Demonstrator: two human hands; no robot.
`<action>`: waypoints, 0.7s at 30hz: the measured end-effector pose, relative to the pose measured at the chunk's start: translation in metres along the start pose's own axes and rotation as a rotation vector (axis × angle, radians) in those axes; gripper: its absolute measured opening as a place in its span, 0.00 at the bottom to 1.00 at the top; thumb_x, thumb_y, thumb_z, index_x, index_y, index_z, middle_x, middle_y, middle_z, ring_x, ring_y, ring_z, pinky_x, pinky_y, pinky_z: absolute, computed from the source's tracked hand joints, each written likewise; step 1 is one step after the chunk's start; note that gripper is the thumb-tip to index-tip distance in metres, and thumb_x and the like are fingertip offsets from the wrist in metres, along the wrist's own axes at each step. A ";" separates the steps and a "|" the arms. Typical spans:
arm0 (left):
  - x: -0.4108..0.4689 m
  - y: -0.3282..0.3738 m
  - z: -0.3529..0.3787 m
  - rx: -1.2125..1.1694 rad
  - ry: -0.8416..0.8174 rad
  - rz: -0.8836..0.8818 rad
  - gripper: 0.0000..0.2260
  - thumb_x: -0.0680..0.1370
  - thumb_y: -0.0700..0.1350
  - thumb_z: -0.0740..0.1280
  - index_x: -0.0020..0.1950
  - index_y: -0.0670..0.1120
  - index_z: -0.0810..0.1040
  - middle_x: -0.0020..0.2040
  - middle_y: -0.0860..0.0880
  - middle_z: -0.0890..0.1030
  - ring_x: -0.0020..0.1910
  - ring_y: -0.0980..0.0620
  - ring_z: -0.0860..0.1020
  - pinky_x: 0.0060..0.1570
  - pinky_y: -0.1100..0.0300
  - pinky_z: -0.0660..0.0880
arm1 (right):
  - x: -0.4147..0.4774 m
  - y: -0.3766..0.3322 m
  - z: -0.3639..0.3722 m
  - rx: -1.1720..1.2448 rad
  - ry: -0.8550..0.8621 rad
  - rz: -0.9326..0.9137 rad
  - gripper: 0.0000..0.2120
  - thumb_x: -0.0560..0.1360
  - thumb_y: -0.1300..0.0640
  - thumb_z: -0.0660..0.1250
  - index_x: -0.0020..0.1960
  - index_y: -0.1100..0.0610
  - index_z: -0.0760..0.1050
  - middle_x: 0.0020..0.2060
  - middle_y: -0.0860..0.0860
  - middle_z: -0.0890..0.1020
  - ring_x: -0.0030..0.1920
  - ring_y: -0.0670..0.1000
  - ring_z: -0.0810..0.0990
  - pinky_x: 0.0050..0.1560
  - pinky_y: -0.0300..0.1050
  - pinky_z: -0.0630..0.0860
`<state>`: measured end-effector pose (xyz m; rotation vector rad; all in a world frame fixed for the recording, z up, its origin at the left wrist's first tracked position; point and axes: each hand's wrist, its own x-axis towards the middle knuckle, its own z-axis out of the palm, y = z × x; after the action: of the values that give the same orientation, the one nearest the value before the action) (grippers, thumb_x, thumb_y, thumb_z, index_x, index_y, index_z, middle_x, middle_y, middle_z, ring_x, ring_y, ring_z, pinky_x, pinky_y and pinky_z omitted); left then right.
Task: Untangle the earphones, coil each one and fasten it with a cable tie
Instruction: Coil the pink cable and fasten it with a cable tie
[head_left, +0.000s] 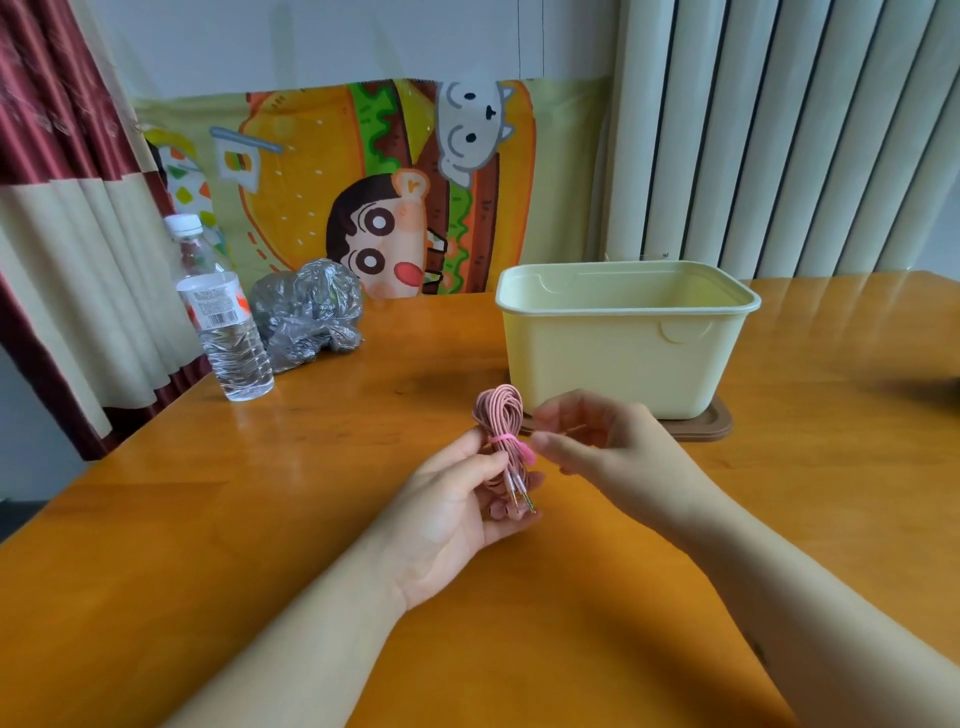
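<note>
Left forearm (311, 639) enters from 7 o'clock, bare, palm turned up. Left hand (452, 504) near frame centre; fingers (506, 512) curled round the lower part of the coiled cable (501, 415), thumb lying up its 9 o'clock side. Right forearm (779, 571) enters from 4 o'clock, bare. Right hand (608, 441) at 3 o'clock of the coil, fingers bent. Thumb and forefinger tips sit close to the cable tie (511, 444); whether they pinch it is blurred.

Glossy wood table (311, 519); matt plastic bin (623, 358).
</note>
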<state>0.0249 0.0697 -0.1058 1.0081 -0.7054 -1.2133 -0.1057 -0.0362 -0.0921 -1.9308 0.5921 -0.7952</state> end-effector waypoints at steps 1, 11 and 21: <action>-0.001 0.001 0.000 0.000 -0.001 -0.010 0.14 0.80 0.37 0.57 0.62 0.43 0.76 0.46 0.44 0.80 0.43 0.50 0.80 0.52 0.46 0.76 | 0.002 -0.001 -0.003 0.045 0.013 0.021 0.05 0.72 0.56 0.71 0.47 0.50 0.78 0.40 0.47 0.82 0.41 0.46 0.81 0.44 0.41 0.78; -0.004 0.027 0.007 0.076 -0.225 -0.068 0.14 0.73 0.39 0.63 0.56 0.44 0.82 0.55 0.41 0.81 0.44 0.49 0.80 0.47 0.51 0.78 | 0.028 -0.065 -0.048 -0.283 -0.422 -0.020 0.13 0.74 0.60 0.69 0.57 0.49 0.78 0.44 0.47 0.84 0.40 0.52 0.81 0.44 0.44 0.79; 0.047 0.070 0.024 0.737 0.308 0.356 0.11 0.81 0.44 0.59 0.62 0.52 0.74 0.62 0.52 0.76 0.62 0.54 0.73 0.59 0.60 0.70 | 0.060 -0.093 -0.083 -0.271 0.047 -0.094 0.10 0.74 0.58 0.70 0.55 0.52 0.79 0.39 0.47 0.83 0.30 0.37 0.76 0.29 0.29 0.69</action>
<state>0.0436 0.0210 -0.0357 1.5496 -1.0606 -0.4573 -0.1196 -0.0832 0.0373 -2.2059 0.6694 -0.8573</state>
